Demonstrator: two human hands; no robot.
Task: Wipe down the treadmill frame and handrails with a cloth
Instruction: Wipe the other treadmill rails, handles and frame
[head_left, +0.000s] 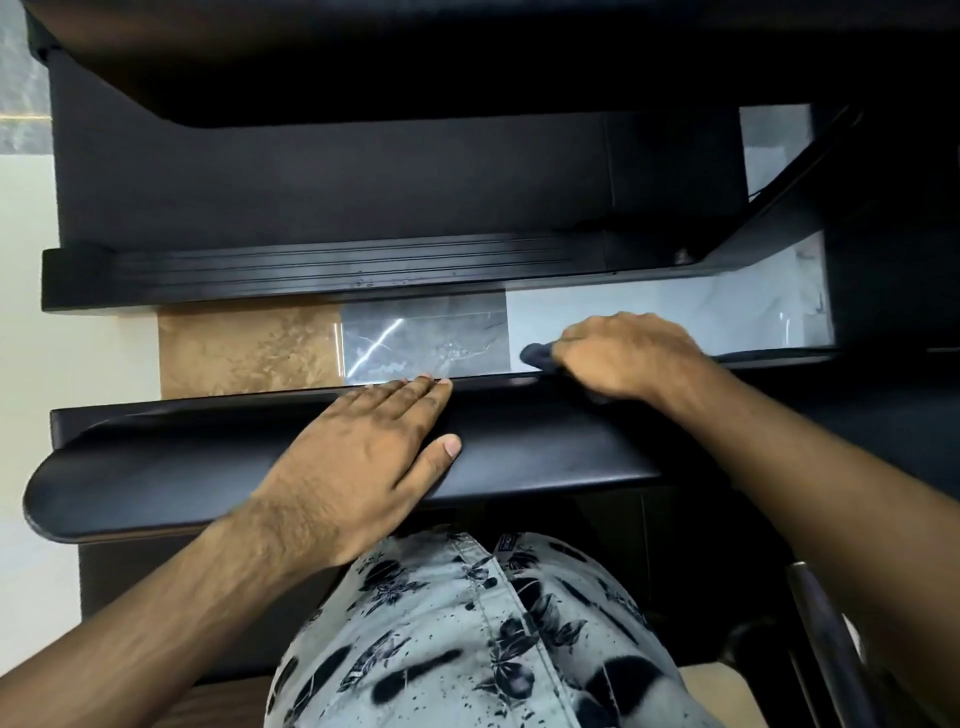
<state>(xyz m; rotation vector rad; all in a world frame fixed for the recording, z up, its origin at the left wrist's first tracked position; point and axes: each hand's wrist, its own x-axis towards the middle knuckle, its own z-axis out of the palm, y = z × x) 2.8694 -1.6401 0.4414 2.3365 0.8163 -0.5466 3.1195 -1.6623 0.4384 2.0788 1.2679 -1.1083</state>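
Observation:
A wide black treadmill handrail (545, 447) runs across the middle of the view. My left hand (358, 447) lies flat on top of it, fingers together and pointing to the far edge, holding nothing. My right hand (623, 356) is closed on a dark cloth (537, 355), which pokes out to the left of the fist and presses on the far edge of the same rail. Most of the cloth is hidden under the hand. Farther away sits the black treadmill side rail (332, 270) with grooves, and the belt deck (332, 182) beyond it.
Glossy floor tiles in tan, grey (426, 338) and white show between the two rails. A black upright (779, 208) slants at the right. My patterned shirt (467, 634) fills the bottom centre. A dark tubular bar (821, 623) stands at lower right.

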